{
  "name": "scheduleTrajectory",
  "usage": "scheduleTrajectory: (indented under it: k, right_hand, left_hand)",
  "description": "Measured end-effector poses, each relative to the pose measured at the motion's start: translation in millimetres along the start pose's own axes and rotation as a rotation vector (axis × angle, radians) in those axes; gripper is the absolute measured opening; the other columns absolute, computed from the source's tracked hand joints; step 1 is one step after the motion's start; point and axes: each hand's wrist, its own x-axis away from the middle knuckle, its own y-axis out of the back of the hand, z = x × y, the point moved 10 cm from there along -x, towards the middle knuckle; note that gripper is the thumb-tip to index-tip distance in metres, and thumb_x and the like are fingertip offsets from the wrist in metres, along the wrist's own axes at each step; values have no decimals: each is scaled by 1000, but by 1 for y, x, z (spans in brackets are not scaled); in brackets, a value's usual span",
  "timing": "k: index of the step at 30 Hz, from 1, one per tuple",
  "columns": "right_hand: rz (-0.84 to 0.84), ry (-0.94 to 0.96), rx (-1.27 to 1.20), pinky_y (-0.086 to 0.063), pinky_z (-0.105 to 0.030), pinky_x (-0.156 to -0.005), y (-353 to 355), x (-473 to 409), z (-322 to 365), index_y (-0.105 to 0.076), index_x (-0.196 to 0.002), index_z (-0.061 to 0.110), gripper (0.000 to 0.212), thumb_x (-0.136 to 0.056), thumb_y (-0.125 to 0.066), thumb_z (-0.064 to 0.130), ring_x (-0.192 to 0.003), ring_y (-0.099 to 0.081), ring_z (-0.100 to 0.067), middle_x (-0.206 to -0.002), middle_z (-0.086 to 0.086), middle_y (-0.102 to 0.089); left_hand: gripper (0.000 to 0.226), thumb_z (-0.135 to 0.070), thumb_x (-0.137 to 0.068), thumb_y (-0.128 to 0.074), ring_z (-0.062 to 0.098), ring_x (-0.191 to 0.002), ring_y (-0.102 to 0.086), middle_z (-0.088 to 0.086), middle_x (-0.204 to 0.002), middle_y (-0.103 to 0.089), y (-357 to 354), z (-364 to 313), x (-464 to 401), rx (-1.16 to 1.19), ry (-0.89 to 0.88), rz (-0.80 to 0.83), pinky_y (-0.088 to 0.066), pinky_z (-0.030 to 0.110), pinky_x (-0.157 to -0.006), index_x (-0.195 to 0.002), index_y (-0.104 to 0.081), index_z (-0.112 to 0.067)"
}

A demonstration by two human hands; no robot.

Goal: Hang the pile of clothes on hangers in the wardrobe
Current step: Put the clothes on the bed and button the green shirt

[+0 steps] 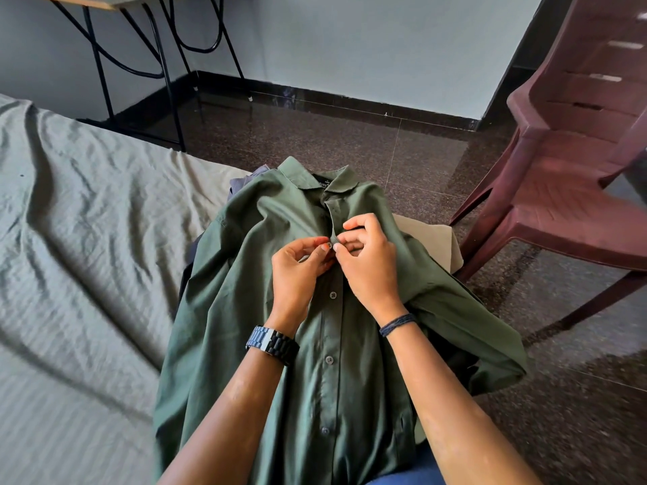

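The green shirt [315,344] lies lengthwise, collar at the far end; left hand [297,271] and right hand [367,264] pinch its placket at a button.

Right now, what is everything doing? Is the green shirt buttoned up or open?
Green shirt: lying flat on the pile, lower buttons done, top part open.
Left hand: fingers pinching the shirt's front edge at a button.
Right hand: fingers pinching the opposite edge.
Plastic chair: upright, nothing on the seat.
Bed sheet: wrinkled.
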Motion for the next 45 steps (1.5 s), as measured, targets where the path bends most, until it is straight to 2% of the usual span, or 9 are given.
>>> scheduleTrajectory:
  k: [9, 14, 17, 21, 28, 34, 38, 42, 45]
  right_hand:
    - [60, -43, -37, -49, -11, -64, 0, 0, -4, -51, -94, 16, 29, -77, -70, 2, -64, -62, 2, -75, 7, -65]
    - [98, -135, -209, -57, -31, -63, 0, 0, -14, -49, -96, 14, 20, -86, -59, 1, -63, -69, -14, -74, 2, -69]
    - [133, -173, -273, -57, -28, -58, -1, 1, -18, -46, -98, 12, 23, -88, -56, -6, -61, -69, -16, -79, -2, -67]
    - [120, -231, -313, -57, -28, -56, -3, 2, -23, -45, -97, 13, 30, -83, -59, -10, -59, -68, -17, -80, -7, -65]
    - [58, -158, -135, -57, -31, -58, -1, 3, -26, -45, -99, 15, 33, -80, -71, 5, -57, -65, -16, -79, 0, -66]
    - [41, -287, -308, -58, -35, -58, -2, 8, -41, -45, -90, 24, 39, -80, -67, -6, -65, -66, -16, -79, -4, -64]
    - [53, -354, -401, -59, -34, -59, -2, 6, -43, -42, -88, 18, 34, -83, -61, -10, -60, -61, -11, -76, -6, -60]
    - [72, -347, -378, -59, -39, -61, 3, 3, -38, -43, -89, 19, 32, -82, -61, -7, -64, -60, -14, -73, -6, -58]
    - [72, -262, -278, -58, -36, -55, 7, 4, -29, -44, -88, 25, 35, -80, -69, 2, -67, -64, -14, -73, -2, -62]
  left_hand:
    - [12, 2, -89, -60, 18, -78, -67, 8, -80, -71, 2, 3, 2, 9, -5, -20, -57, 34, -81, -89, -67, -7]
    - [8, -1, -86, -66, 16, -69, -65, 4, -71, -71, 3, 5, 1, -1, 10, -64, -56, 28, -73, -86, -67, -9]
    - [7, -2, -87, -65, 19, -68, -65, 5, -70, -71, -2, 10, 2, -19, 38, -49, -56, 33, -73, -83, -66, -8]
    - [10, -2, -91, -58, 14, -64, -65, 7, -73, -70, -8, 17, 4, 58, 92, -3, -56, 24, -65, -86, -66, -5]
    - [9, -3, -90, -59, 19, -67, -66, 14, -77, -69, -15, 16, 6, 89, 124, 73, -57, 28, -68, -86, -66, 0]
    - [15, 2, -94, -50, 14, -64, -62, 10, -72, -63, -17, 23, 2, 97, 181, 68, -56, 23, -60, -84, -62, 0]
    - [21, 2, -96, -46, 13, -62, -60, 3, -63, -66, -21, 28, 2, 189, 249, 111, -53, 21, -60, -82, -61, -4]
    - [15, 4, -93, -51, 13, -67, -59, 3, -70, -65, -16, 21, -1, 102, 181, 91, -52, 22, -62, -87, -59, -8]
    - [18, 8, -90, -55, 15, -65, -56, -3, -62, -66, -13, 11, -6, -17, 60, 64, -47, 26, -64, -88, -55, -10]
